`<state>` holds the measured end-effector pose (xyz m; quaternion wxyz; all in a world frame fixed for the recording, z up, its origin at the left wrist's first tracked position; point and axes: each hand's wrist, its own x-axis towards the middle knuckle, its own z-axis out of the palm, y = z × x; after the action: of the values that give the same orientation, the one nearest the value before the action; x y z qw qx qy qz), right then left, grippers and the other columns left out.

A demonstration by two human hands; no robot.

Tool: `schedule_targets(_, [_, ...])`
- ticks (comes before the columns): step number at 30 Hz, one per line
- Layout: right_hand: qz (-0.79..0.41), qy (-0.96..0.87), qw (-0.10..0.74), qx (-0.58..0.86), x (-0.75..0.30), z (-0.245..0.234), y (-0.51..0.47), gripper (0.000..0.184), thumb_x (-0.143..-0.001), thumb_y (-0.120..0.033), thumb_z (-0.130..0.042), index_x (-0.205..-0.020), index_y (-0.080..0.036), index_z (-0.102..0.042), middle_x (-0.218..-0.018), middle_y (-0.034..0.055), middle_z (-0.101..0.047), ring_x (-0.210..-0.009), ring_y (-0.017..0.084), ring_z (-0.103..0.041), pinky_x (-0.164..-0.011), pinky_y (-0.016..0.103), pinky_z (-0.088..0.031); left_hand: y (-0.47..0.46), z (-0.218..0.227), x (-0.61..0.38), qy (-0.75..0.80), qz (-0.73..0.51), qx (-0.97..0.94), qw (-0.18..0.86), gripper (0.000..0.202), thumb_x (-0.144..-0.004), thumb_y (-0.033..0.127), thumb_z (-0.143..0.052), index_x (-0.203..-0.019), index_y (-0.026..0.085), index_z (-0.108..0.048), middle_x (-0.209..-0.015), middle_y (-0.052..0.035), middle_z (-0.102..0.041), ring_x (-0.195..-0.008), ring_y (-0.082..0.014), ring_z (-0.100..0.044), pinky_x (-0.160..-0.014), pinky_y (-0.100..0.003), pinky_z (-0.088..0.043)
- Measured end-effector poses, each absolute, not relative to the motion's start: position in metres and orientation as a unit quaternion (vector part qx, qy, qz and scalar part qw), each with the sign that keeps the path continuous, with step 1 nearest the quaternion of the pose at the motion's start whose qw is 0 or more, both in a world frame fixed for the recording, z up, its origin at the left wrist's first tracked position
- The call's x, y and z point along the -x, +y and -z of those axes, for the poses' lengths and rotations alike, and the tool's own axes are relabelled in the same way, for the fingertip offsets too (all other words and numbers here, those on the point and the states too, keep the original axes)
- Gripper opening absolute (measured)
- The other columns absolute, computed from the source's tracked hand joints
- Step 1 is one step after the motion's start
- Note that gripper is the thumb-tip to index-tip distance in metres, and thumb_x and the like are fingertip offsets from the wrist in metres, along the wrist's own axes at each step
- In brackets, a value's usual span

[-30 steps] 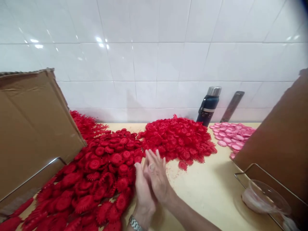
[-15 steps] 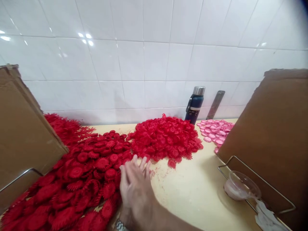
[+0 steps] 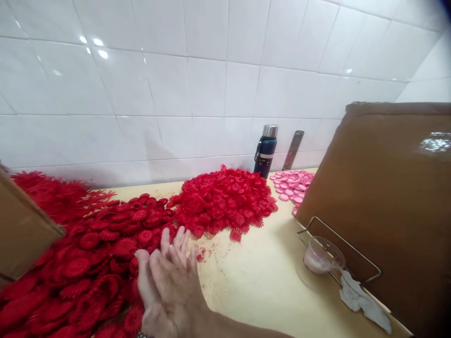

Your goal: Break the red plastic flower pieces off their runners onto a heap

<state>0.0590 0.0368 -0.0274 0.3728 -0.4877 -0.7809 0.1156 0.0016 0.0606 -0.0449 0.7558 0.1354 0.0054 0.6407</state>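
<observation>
My left hand (image 3: 147, 281) and my right hand (image 3: 179, 284) lie against each other low in the middle of the view, the right one across the left. Both have outstretched fingers, and I see no object held between them. Part of the left hand is hidden behind the right; a bit of a metal watchband shows at its wrist. Beside and beneath them spreads a heap of dark red, round pieces with notched edges (image 3: 77, 267). Just beyond the fingertips is a brighter heap of thin red, fringed pieces (image 3: 225, 199).
Cardboard panels stand left (image 3: 24, 225) and right (image 3: 380, 197). Pink discs (image 3: 291, 183), a dark blue flask (image 3: 266, 152) and a dark upright strip (image 3: 293, 150) are by the tiled wall. A clear plastic cup (image 3: 322, 256) and white cloth (image 3: 364, 300) sit near a wire frame (image 3: 352, 244).
The view has turned right, so the heaps and flask appear farther left. My hands remain together at the edge of the dark red heap, fingers a little more spread.
</observation>
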Motion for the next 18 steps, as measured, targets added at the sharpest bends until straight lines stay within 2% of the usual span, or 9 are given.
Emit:
schedule_targets(4, [-0.193, -0.748, 0.391, 0.5, -0.075, 0.011, 0.066, 0.057, -0.093, -0.046, -0.019, -0.143, -0.022, -0.011, -0.147, 0.0022, -0.024, -0.136, 0.024, -0.018, -0.109, 0.057, -0.011, 0.057, 0.035, -0.013, 0.02, -0.624, -0.132, 0.77, 0.058, -0.082, 0.062, -0.03, -0.135, 0.038, -0.034, -0.139, 0.0021, -0.042, -0.133, -0.0218, -0.026, -0.11, -0.046, -0.014])
schedule_targets(6, [-0.212, -0.748, 0.397, 0.488, -0.084, 0.011, 0.07, 0.056, -0.093, -0.046, -0.021, -0.143, -0.022, -0.014, -0.147, 0.0027, -0.024, -0.137, 0.025, -0.015, -0.108, 0.06, -0.007, 0.056, 0.03, -0.017, 0.021, -0.618, -0.13, 0.775, 0.058, -0.082, 0.062, -0.029, -0.134, 0.037, -0.036, -0.138, 0.0018, -0.044, -0.133, -0.023, -0.027, -0.11, -0.047, -0.016])
schedule_targets(10, [-0.186, -0.786, 0.417, 0.416, -0.081, 0.03, 0.04, 0.055, -0.091, -0.044, -0.028, -0.142, -0.026, -0.02, -0.145, -0.0009, -0.03, -0.136, 0.021, -0.02, -0.112, 0.049, -0.005, 0.058, 0.033, -0.012, 0.002, -0.613, -0.125, 0.78, 0.052, -0.086, 0.06, -0.019, -0.129, 0.043, -0.04, -0.137, 0.0085, -0.045, -0.134, -0.0207, -0.024, -0.109, -0.046, -0.016])
schedule_targets(12, [-0.194, -0.782, 0.421, 0.417, -0.077, 0.033, 0.03, 0.058, -0.089, -0.045, -0.031, -0.142, -0.023, -0.023, -0.144, 0.0022, -0.032, -0.136, 0.022, -0.021, -0.112, 0.049, -0.006, 0.061, 0.038, -0.009, -0.03, -0.603, -0.134, 0.786, 0.051, -0.085, 0.06, -0.023, -0.129, 0.042, -0.041, -0.14, 0.0063, -0.042, -0.135, -0.0208, -0.022, -0.11, -0.044, -0.014])
schedule_targets(15, [-0.244, -0.756, 0.397, 0.459, -0.079, 0.021, 0.043, 0.059, -0.091, -0.042, -0.029, -0.143, -0.015, -0.019, -0.146, 0.0091, -0.026, -0.137, 0.025, -0.016, -0.111, 0.053, -0.008, 0.062, 0.042, -0.012, -0.052, -0.584, -0.164, 0.793, 0.056, -0.083, 0.06, -0.029, -0.133, 0.036, -0.039, -0.144, -0.0002, -0.035, -0.135, -0.0222, -0.022, -0.111, -0.043, -0.01])
schedule_targets(18, [-0.25, -0.738, 0.398, 0.484, -0.084, 0.013, 0.061, 0.055, -0.093, -0.041, -0.026, -0.143, -0.022, -0.014, -0.149, 0.0052, -0.02, -0.138, 0.026, -0.008, -0.108, 0.06, 0.0, 0.061, 0.039, -0.014, 0.019, -0.601, -0.167, 0.782, 0.056, -0.082, 0.061, -0.03, -0.133, 0.038, -0.036, -0.143, 0.001, -0.036, -0.135, -0.0229, -0.024, -0.111, -0.046, -0.011])
